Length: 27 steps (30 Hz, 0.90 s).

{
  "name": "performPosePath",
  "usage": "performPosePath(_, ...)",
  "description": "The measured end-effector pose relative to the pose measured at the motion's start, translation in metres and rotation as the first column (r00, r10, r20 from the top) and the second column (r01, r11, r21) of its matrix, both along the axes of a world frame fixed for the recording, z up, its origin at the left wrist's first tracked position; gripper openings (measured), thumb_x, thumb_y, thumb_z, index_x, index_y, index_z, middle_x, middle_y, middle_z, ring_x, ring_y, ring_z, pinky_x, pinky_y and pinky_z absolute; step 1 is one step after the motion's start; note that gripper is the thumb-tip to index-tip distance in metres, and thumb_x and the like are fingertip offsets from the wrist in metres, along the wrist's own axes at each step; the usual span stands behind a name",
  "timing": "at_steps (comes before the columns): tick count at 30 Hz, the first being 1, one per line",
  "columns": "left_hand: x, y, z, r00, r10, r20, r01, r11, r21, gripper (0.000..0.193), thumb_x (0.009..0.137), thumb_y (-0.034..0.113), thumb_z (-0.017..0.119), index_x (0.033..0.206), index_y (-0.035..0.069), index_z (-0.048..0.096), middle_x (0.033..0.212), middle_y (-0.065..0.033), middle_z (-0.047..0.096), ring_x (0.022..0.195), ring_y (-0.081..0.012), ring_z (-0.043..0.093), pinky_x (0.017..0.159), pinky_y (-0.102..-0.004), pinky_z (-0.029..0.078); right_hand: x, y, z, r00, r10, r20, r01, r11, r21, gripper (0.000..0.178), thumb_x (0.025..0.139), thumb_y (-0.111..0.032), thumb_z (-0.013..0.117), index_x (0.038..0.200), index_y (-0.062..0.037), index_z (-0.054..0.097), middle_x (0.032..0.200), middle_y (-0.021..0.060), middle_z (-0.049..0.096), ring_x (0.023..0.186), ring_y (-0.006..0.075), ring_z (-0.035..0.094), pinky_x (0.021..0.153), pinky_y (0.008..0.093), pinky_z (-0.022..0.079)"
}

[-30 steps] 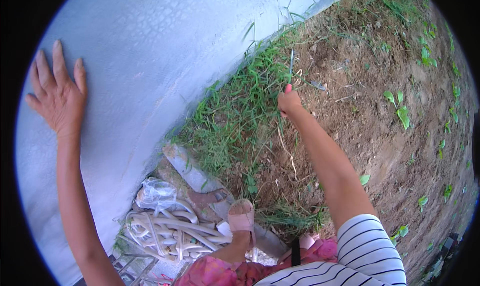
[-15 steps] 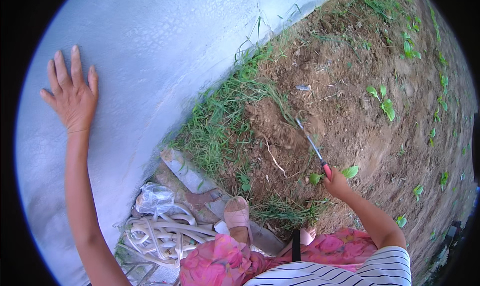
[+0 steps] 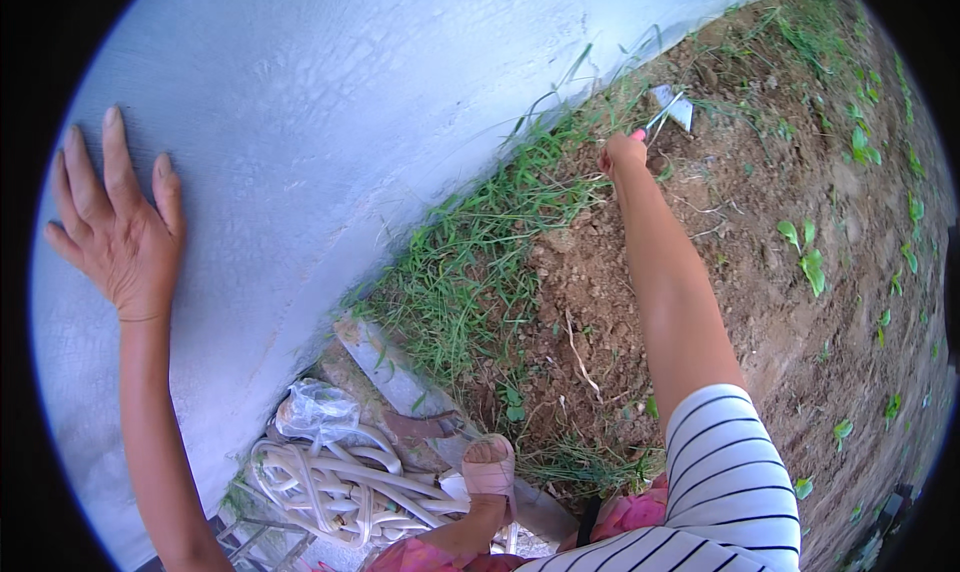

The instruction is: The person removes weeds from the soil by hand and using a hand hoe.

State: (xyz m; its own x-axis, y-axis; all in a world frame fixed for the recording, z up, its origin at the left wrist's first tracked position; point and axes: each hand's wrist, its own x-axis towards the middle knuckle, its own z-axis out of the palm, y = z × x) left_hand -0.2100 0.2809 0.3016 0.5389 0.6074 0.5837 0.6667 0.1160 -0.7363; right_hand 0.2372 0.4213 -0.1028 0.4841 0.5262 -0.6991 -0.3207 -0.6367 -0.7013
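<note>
My left hand [image 3: 122,217] lies flat with spread fingers against the pale grey-blue wall [image 3: 300,122]. My right hand [image 3: 626,154], arm stretched far forward, is closed round the red handle of what looks like a hand hoe [image 3: 655,120]. Its thin metal shaft points away to the right, and a flat, light-coloured piece [image 3: 673,107], apparently its blade, shows at the far end. Beneath and beside this hand are green grass [image 3: 470,282] along the wall's foot and loose brown soil [image 3: 580,282]. Most of the handle is hidden in my grip.
Leafy seedlings [image 3: 812,270] grow in the soil to the right. Near my foot [image 3: 488,467] lie a concrete edging strip [image 3: 395,367], a coiled pale hose [image 3: 330,482] and a clear plastic bag [image 3: 318,410]. A pale root [image 3: 578,357] lies on the soil.
My right hand has moved forward and left with the hand hoe, whose end has come up out of the soil and grass. My left hand stays on the wall; the view has shifted.
</note>
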Motion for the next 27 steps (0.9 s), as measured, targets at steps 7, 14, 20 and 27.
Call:
performPosePath(7,-0.011,-0.001,0.007,0.999,0.03,-0.013,-0.031,0.999,-0.042,0.054,0.088,0.046,0.046,0.136,0.025,0.034,0.132,-0.0033,0.033,0.119,-0.0189,0.03,0.091,-0.0379,0.023,-0.087,-0.09,-0.076,0.776,0.365,0.515,-0.355,0.927,-0.123,0.017,0.082,-0.019,0.049,0.079,-0.0021,0.048,0.067,0.0112,0.056,0.05,0.0242,0.055,0.039,0.0394,0.044)
performPosePath(14,-0.017,-0.007,0.006,0.997,0.056,-0.051,-0.056,0.998,0.006,0.056,0.087,0.044,0.048,0.137,0.026,0.032,0.137,-0.0048,0.029,0.128,-0.0206,0.024,0.094,-0.0416,0.022,-0.112,-0.235,0.048,0.683,0.712,0.16,-0.668,0.698,-0.257,0.037,0.08,-0.022,0.055,0.105,0.0039,0.046,0.096,0.0267,0.059,0.091,0.0393,0.06,0.081,0.0438,0.048)
performPosePath(20,0.009,-0.001,0.007,0.997,-0.054,0.056,0.055,0.999,-0.003,0.05,0.086,0.044,0.047,0.134,0.031,0.034,0.139,-0.0002,0.024,0.13,-0.0173,0.02,0.092,-0.0474,0.023,-0.047,-0.358,0.115,0.249,0.94,0.233,-0.895,0.316,-0.315,0.038,0.08,-0.022,0.056,0.106,0.0027,0.043,0.087,0.0259,0.059,0.084,0.0411,0.059,0.075,0.0469,0.047)
performPosePath(27,0.002,-0.007,0.007,0.999,0.04,-0.026,-0.04,0.999,-0.011,0.053,0.087,0.046,0.045,0.136,0.03,0.031,0.136,-0.001,0.026,0.128,-0.0171,0.021,0.092,-0.0464,0.022,0.038,-0.367,0.17,0.225,0.94,0.256,-0.822,0.324,-0.468,0.029,0.08,-0.023,0.054,0.093,0.0017,0.045,0.085,0.026,0.059,0.079,0.0398,0.061,0.07,0.0462,0.048)
